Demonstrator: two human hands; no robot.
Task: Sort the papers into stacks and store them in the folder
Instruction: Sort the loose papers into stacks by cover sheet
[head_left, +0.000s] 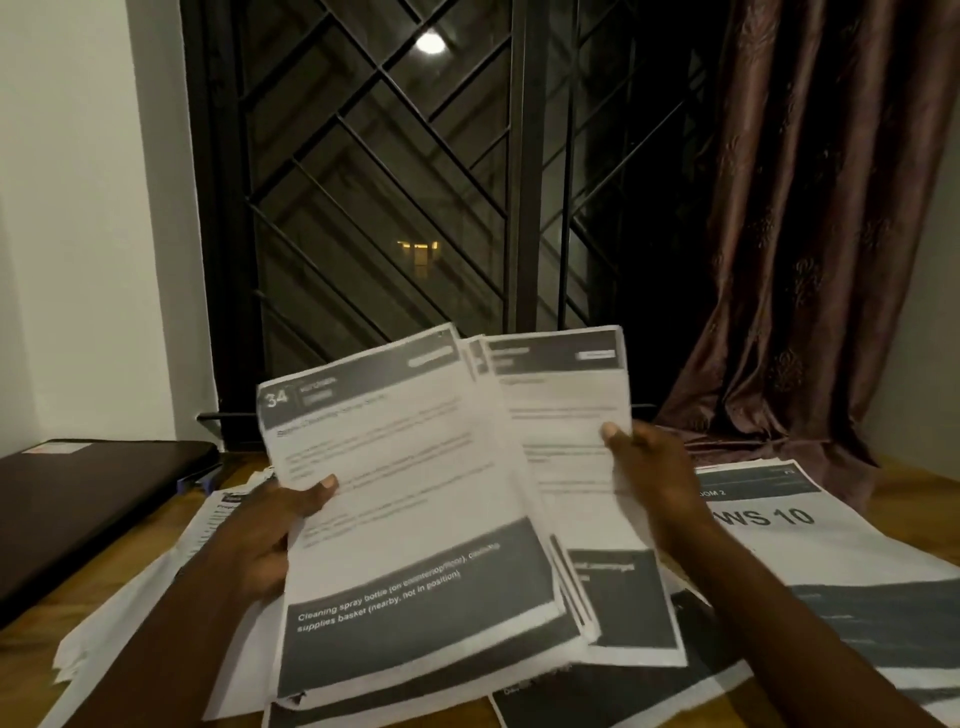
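Both hands are up off the surface (909, 499), holding a fanned bunch of papers in front of the barred window (389, 182). The left hand (270, 535) pinches the front sheet (415, 493), the one numbered 34, by its left edge. Its thumb is pressed flat on the printed side and its fingers are tucked round behind, where I can't see them. The right hand (660, 478) grips the back sheets (566, 410) by their right edge the same way, thumb on top and fingers hidden behind. The two lots overlap in the middle and splay apart toward the top.

Underneath, loose papers (841, 551) are spread all over the wooden surface. One on the right has big "WS 10" lettering, and more poke out on the left. The dark folder (88, 509) lies flat and closed at the left side, just beside the paper pile and apart from both hands. A brown curtain (805, 234) hangs to the right of the window.
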